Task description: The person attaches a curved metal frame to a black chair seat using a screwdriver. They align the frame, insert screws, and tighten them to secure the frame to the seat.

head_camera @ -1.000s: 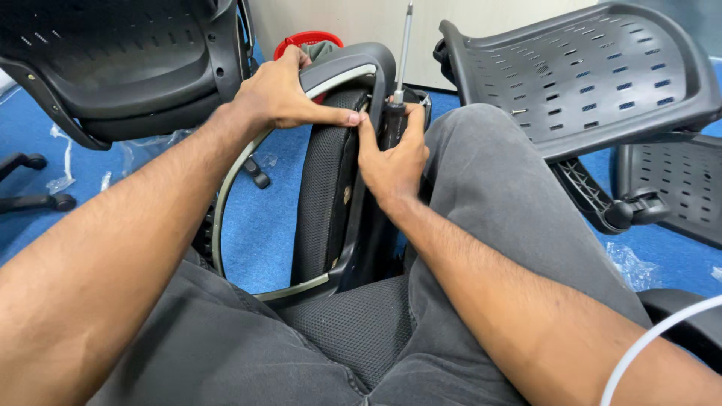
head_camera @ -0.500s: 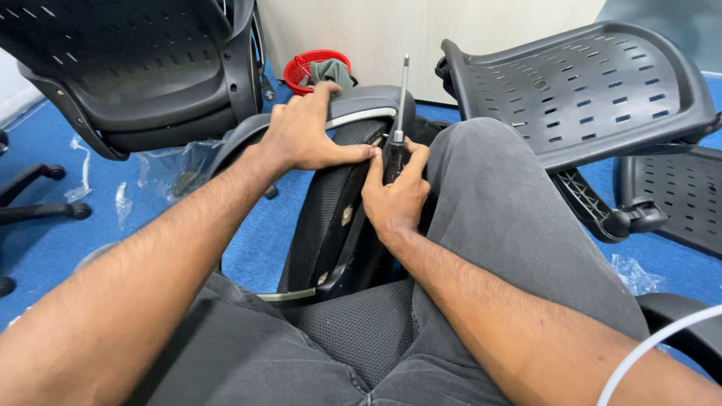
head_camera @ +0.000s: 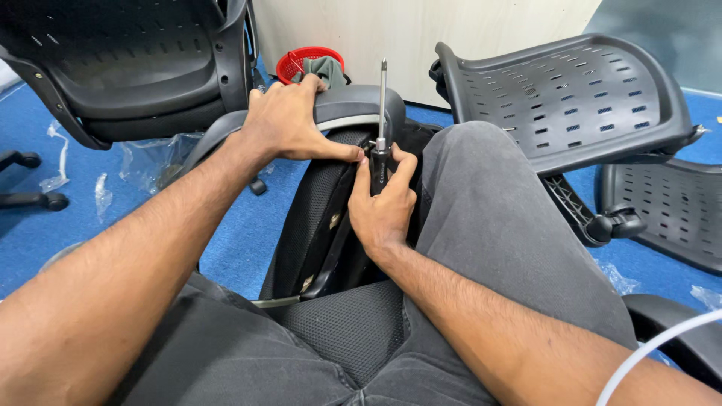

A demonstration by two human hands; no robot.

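Since a second ago your view has drawn closer and your right hand (head_camera: 383, 207) has wrapped round the screwdriver (head_camera: 381, 131), whose metal shaft now stands upright above your fist. Largest around you are the loose black chair shells: a perforated seat pan (head_camera: 571, 98) to your right and a chair back (head_camera: 120, 68) at upper left, on the blue carpet (head_camera: 233, 233). Between your knees stands the mesh chair back (head_camera: 316, 218), its curved top rim under your left hand (head_camera: 289, 124), which lies flat, fingers pressed together along the rim. That piece looks stiff at the frame and soft in the mesh, awkward rather than heavy; I'd grip the hard rim, not the fabric. The screwdriver is light and rigid; hold the handle. Behind, a small red basket (head_camera: 301, 60) holds a grey-green cloth (head_camera: 325, 69).
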